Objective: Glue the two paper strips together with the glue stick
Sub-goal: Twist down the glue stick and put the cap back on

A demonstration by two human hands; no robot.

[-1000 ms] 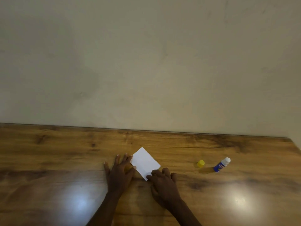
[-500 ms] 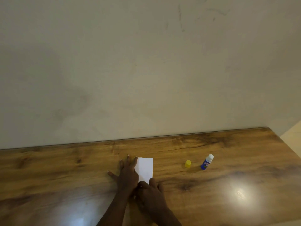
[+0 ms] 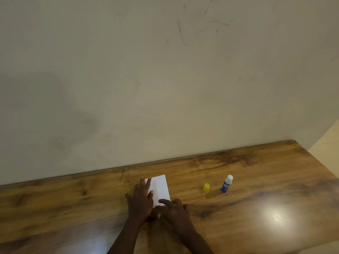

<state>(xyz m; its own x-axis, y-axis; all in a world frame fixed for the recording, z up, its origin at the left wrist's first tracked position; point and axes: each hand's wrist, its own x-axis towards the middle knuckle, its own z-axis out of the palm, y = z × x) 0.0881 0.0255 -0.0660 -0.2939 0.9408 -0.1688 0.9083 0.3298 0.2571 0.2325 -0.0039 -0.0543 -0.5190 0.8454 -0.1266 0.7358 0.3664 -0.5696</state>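
White paper (image 3: 160, 187) lies flat on the wooden table (image 3: 266, 180); I cannot tell the two strips apart. My left hand (image 3: 141, 200) rests flat on the paper's left edge, fingers spread. My right hand (image 3: 174, 211) presses its fingertips on the paper's near edge. A blue glue stick (image 3: 226, 184) stands uncapped with its white tip up, to the right of the paper. Its yellow cap (image 3: 206, 187) sits on the table just left of it.
A plain beige wall (image 3: 165, 79) rises directly behind the table's far edge. The table's right edge runs diagonally at the far right, with pale floor (image 3: 328, 142) beyond it. A bright light reflection shows on the tabletop at right.
The paper has turned from a diagonal position to nearly straight, long side pointing away from me. Both hands have come closer together on it. The view has tilted up and shifted.
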